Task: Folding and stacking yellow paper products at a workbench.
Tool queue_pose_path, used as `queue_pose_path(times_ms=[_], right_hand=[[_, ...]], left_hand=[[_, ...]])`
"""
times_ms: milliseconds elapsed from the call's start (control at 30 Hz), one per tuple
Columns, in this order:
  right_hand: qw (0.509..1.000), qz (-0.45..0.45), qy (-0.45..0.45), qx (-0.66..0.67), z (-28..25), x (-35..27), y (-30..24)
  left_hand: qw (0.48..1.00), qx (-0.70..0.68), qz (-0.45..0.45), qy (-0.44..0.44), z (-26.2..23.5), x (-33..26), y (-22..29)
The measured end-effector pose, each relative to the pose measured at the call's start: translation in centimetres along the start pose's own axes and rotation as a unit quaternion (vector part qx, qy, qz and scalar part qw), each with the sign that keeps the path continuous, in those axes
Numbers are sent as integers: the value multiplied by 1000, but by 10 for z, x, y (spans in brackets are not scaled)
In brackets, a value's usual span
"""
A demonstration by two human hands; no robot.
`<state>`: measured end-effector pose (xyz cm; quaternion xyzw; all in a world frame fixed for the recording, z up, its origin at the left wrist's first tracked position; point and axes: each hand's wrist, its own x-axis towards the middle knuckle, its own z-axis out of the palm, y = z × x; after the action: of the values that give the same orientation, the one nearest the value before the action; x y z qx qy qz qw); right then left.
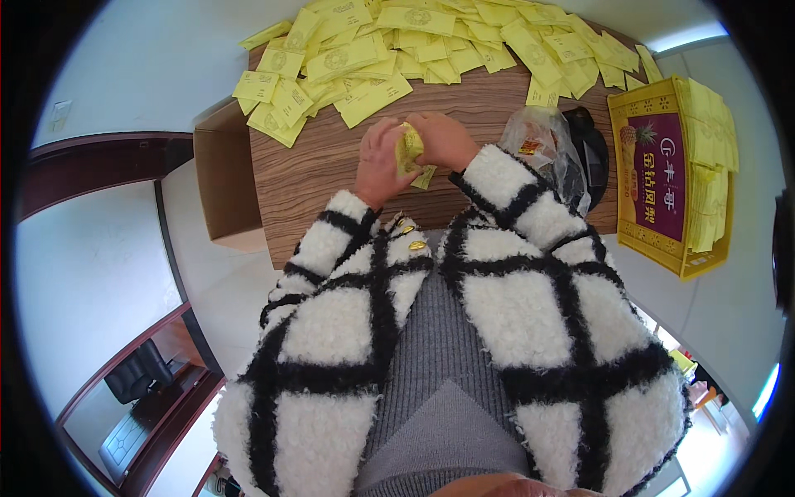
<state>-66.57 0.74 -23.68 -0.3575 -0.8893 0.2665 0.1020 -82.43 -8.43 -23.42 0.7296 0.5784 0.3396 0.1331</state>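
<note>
To do this bit well, it would help to hold the yellow packet [409, 149] softly, so the paper does not tear or crumple. One hand can keep it still while the other does the folding or pressing, if that is what it needs. Small, slow pinches near the edges should work better than one big squeeze. Keeping it low over the counter [319, 184] also seems wise, so it can't drop far.

The packet is between the two hands, up off the wood. The fingers of the left hand [379, 161] are closed on its left side, with the thumb near the bottom. The fingers of the right hand [445, 141] are bent around its top and right side, and they seem to grip it too, but some tips are hidden. A small yellow piece [424, 177] shows just below; I cannot tell if it is joined to the packet.
</note>
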Motion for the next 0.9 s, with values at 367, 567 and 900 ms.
queue_pose_path(times_ms=[367, 567, 900], right_hand=[[1000, -5, 13, 7, 6, 5, -2], [999, -25, 23, -14, 15, 2, 3], [999, 14, -9, -39, -1, -9, -22]], left_hand=[[968, 191, 162, -11, -14, 1, 12], [957, 198, 186, -107, -28, 22, 21], [941, 142, 264, -156, -49, 18, -4]])
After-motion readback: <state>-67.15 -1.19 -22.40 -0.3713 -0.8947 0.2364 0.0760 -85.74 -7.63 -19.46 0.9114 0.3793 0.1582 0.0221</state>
